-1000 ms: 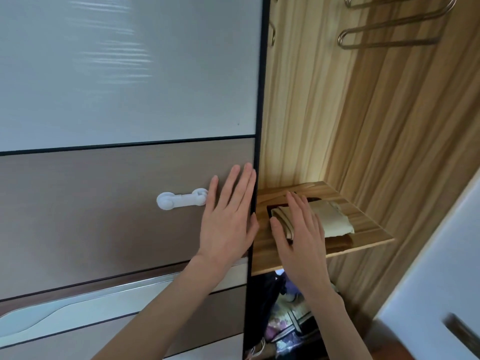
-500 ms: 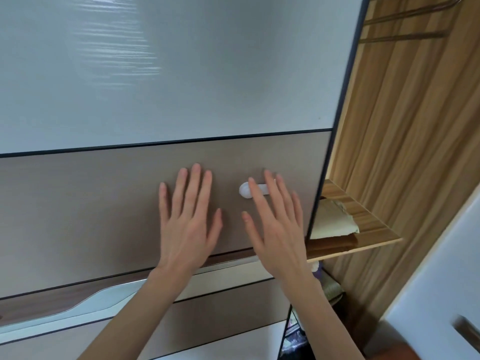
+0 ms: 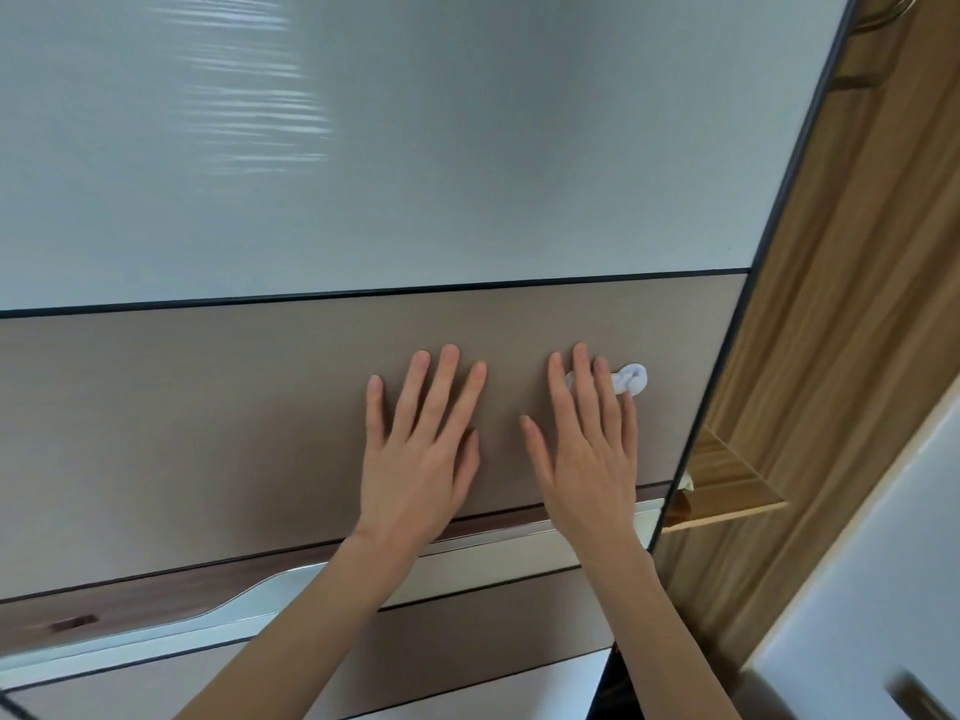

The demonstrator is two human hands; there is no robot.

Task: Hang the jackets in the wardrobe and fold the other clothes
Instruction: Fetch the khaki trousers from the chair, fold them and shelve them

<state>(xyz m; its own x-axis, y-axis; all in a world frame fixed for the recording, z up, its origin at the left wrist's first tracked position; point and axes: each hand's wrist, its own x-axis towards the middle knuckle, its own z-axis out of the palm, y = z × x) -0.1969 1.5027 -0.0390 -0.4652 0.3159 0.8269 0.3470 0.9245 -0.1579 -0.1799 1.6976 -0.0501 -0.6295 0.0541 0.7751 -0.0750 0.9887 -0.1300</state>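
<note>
The wardrobe's sliding door (image 3: 260, 407), white above and brown below, fills most of the view. My left hand (image 3: 421, 449) lies flat on its brown panel with fingers straight and spread. Just to the right, my right hand (image 3: 587, 449) presses flat on the same panel, its fingertips over a white plastic latch (image 3: 631, 379). Only a narrow gap of the wardrobe interior (image 3: 831, 304) shows at the right, with a wooden shelf (image 3: 727, 491). A small beige corner of folded clothing (image 3: 687, 483) peeks out at the door's edge; the rest is hidden.
A white door panel (image 3: 872, 589) with a dark handle (image 3: 919, 693) stands at the lower right. A silver trim strip (image 3: 208, 615) runs across the sliding door below my hands. Metal hanger rails (image 3: 883, 13) show at the top right corner.
The sliding door has moved rightward, covering most of the shelf and the folded clothes. My right hand left the folded clothes and now presses on the door beside my left hand.
</note>
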